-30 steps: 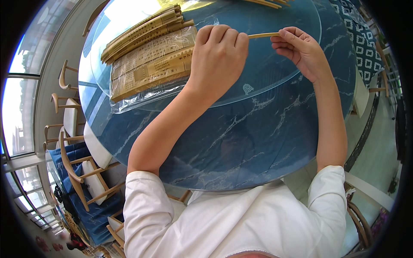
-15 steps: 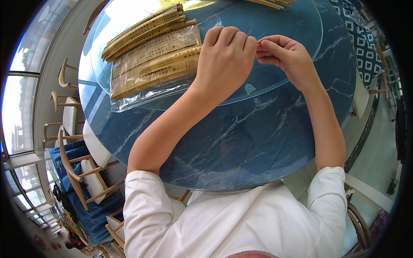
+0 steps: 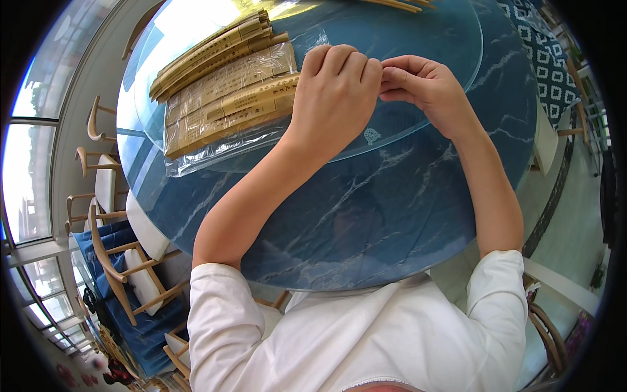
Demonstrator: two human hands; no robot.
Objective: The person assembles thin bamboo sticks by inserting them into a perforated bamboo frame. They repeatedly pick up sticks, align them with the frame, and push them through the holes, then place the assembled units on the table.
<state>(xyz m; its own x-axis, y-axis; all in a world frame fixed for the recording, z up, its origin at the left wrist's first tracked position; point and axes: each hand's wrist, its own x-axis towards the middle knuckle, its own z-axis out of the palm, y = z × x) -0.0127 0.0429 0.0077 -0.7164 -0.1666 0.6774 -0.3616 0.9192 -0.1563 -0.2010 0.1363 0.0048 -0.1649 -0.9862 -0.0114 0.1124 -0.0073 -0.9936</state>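
My left hand (image 3: pixel 336 91), back upward and fingers curled, is closed around the end of a long, narrow gold-brown printed paper sleeve (image 3: pixel 251 99). The rest of the sleeve reaches out to the left, over a stack of similar sleeves (image 3: pixel 261 68) in a clear plastic bag (image 3: pixel 215 160). Thumb and forefinger of my right hand (image 3: pixel 424 88) pinch together right at the left hand's fingertips. Whatever is between them is hidden. Several more gold-brown sleeves (image 3: pixel 209 55) lie loosely on the far part of the bagged stack.
The round blue marbled table (image 3: pixel 353 215) carries a clear glass turntable (image 3: pixel 450 85). Several thin wooden sticks (image 3: pixel 398 5) lie at its far edge. Wooden chairs (image 3: pixel 140 274) stand at the left, and a patterned blue cloth (image 3: pixel 539 59) hangs at the far right.
The whole view has shifted slightly. Both hands stay together, with the right fingertips now closer against the left hand; the small brown tip seen between them earlier is now hidden.
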